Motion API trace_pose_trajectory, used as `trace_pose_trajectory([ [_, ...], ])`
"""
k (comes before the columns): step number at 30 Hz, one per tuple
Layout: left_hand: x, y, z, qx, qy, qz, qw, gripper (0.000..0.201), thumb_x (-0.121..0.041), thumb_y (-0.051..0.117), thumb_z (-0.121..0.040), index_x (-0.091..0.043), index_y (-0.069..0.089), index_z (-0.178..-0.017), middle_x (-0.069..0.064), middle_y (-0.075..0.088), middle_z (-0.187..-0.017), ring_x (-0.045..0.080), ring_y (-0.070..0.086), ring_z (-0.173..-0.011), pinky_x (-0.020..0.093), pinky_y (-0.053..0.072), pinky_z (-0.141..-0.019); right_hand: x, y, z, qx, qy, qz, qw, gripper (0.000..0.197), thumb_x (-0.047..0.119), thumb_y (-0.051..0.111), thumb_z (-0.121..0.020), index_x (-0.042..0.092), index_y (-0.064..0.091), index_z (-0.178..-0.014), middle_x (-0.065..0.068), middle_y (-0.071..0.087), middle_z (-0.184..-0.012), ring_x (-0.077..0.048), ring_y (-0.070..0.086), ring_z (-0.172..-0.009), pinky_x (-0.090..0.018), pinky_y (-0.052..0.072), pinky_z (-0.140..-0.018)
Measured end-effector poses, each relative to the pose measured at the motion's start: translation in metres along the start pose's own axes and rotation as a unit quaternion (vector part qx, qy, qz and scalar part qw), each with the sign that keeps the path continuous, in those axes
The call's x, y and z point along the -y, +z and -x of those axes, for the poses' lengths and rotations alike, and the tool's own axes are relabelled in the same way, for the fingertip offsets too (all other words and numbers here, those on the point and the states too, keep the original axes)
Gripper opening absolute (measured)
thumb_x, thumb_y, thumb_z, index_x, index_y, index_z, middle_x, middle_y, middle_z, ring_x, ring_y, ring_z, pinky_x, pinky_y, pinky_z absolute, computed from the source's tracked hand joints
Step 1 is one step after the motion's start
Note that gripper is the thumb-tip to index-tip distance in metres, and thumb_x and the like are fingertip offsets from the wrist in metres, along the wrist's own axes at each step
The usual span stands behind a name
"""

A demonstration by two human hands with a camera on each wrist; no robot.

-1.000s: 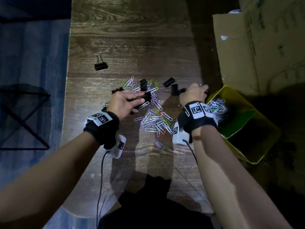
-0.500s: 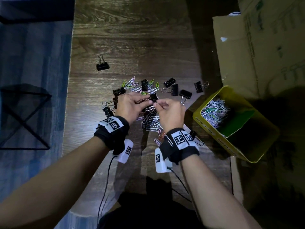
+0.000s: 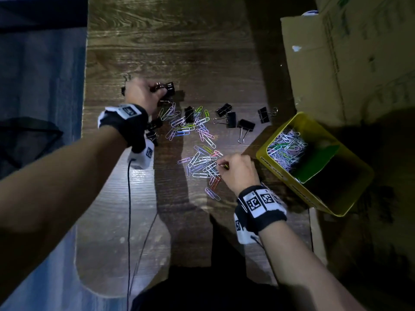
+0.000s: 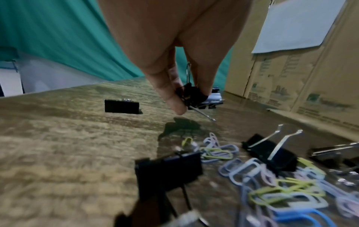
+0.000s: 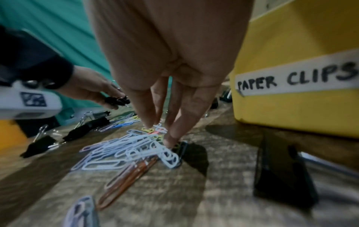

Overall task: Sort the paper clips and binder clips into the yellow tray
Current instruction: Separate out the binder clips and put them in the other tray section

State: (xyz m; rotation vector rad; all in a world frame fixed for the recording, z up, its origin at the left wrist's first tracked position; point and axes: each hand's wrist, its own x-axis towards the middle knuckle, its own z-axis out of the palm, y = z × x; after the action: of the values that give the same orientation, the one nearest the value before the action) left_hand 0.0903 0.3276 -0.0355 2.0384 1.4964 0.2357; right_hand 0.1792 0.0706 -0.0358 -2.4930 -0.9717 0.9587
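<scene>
The person's left hand (image 3: 143, 92) is pinching a small cluster of black metal binder clips (image 4: 191, 93) between thumb and fingers, just above the dark wood-grain tabletop (image 3: 179, 46), at its far left side. The right hand (image 3: 238, 171) is reaching down with fingers (image 5: 177, 127) extended and close together, the tips touching a loose heap of pastel coloured wire paper clips (image 3: 202, 162) near the tabletop's middle; whether any clip is being pinched cannot be told. More black binder clips (image 3: 244, 125) are lying singly beyond the heap. The yellow plastic tray (image 3: 332, 207) is sitting at the right edge, just beside the right hand, one compartment holding paper clips, its wall bearing a white label (image 5: 295, 81) reading "PAPER CLIPS". A brown cardboard box (image 3: 350, 59) is standing behind the tray.
</scene>
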Motion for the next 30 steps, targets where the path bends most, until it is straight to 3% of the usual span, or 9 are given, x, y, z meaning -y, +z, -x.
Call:
trace_pose_trajectory([
  [5,-0.006,0.000,-0.022,0.071,0.054,-0.078,0.993,0.033,-0.027,0.061,-0.088,-0.007,0.064,-0.114,0.020,0.066,-0.109,0.031,0.060,-0.100,0.029,0.042,-0.078,0.014,-0.021,-0.011,-0.069,-0.076,0.052,0.993,0.019,0.018,0.057,-0.090,0.017,0.069,-0.104,-0.013,0.064,-0.109,-0.032,0.067,-0.086,-0.042,0.057,-0.076],
  [7,-0.005,0.000,-0.025,0.083,0.099,-0.108,0.986,0.043,-0.025,0.064,-0.084,-0.014,0.057,-0.125,0.021,0.059,-0.121,0.034,0.056,-0.109,0.034,0.043,-0.090,0.017,-0.028,-0.023,-0.065,-0.099,0.055,0.991,0.021,0.013,0.057,-0.090,0.013,0.067,-0.108,-0.011,0.053,-0.128,-0.030,0.059,-0.107,-0.041,0.054,-0.087],
  [10,-0.003,0.002,-0.015,0.032,0.190,-0.156,0.969,0.058,-0.026,0.064,-0.078,-0.021,0.045,-0.133,0.022,0.043,-0.132,0.041,0.046,-0.116,0.046,0.041,-0.097,0.021,-0.036,-0.044,-0.010,-0.114,0.124,0.986,0.037,0.006,0.054,-0.089,0.013,0.058,-0.125,-0.009,0.026,-0.152,-0.032,0.023,-0.139,-0.048,0.030,-0.112],
  [12,-0.010,0.011,0.004,0.008,0.253,-0.164,0.954,0.053,-0.031,0.059,-0.078,-0.021,0.046,-0.129,0.018,0.045,-0.127,0.037,0.046,-0.114,0.047,0.042,-0.093,0.025,-0.035,-0.057,0.037,-0.128,0.194,0.972,0.051,0.006,0.054,-0.086,0.015,0.047,-0.136,-0.006,0.006,-0.159,-0.034,0.003,-0.145,-0.056,0.013,-0.116],
  [14,-0.015,0.025,0.023,0.054,0.285,-0.195,0.937,0.051,-0.039,0.058,-0.080,-0.022,0.045,-0.127,0.016,0.047,-0.122,0.034,0.047,-0.112,0.048,0.042,-0.090,0.028,-0.032,-0.069,0.077,-0.128,0.266,0.952,0.063,0.012,0.054,-0.086,0.020,0.033,-0.145,-0.004,-0.008,-0.160,-0.035,-0.008,-0.145,-0.058,0.005,-0.115],
  [17,-0.012,0.044,0.033,0.143,0.270,-0.260,0.916,0.051,-0.044,0.056,-0.084,-0.022,0.043,-0.128,0.014,0.048,-0.120,0.032,0.049,-0.111,0.049,0.038,-0.092,0.030,-0.029,-0.081,0.103,-0.104,0.331,0.932,0.063,0.018,0.045,-0.091,0.020,0.021,-0.150,-0.003,-0.014,-0.159,-0.036,-0.008,-0.145,-0.059,0.006,-0.115],
  [20,-0.009,0.049,0.028,0.173,0.246,-0.243,0.922,0.045,-0.036,0.058,-0.087,-0.019,0.046,-0.126,0.014,0.052,-0.121,0.033,0.051,-0.110,0.046,0.038,-0.091,0.028,-0.030,-0.087,0.110,-0.073,0.337,0.932,0.060,0.013,0.033,-0.093,0.013,0.014,-0.150,-0.005,-0.016,-0.158,-0.035,-0.003,-0.145,-0.056,0.011,-0.116],
  [24,-0.007,0.034,0.008,0.124,0.212,-0.084,0.966,0.038,-0.025,0.068,-0.081,-0.014,0.056,-0.116,0.016,0.055,-0.112,0.033,0.055,-0.100,0.039,0.045,-0.088,0.022,-0.034,-0.098,0.108,-0.014,0.331,0.937,0.063,0.013,0.033,-0.093,0.006,0.007,-0.150,-0.012,-0.021,-0.156,-0.037,-0.003,-0.145,-0.056,0.014,-0.115],
  [30,0.014,0.001,-0.030,0.081,0.184,-0.125,0.972,0.048,-0.001,0.061,-0.078,-0.017,0.055,-0.123,0.018,0.050,-0.127,0.038,0.051,-0.112,0.041,0.043,-0.098,0.019,-0.030,-0.100,0.041,0.045,0.289,0.955,0.071,0.027,0.045,-0.095,0.000,0.008,-0.149,-0.017,-0.024,-0.154,-0.045,-0.003,-0.142,-0.057,0.016,-0.113],
])
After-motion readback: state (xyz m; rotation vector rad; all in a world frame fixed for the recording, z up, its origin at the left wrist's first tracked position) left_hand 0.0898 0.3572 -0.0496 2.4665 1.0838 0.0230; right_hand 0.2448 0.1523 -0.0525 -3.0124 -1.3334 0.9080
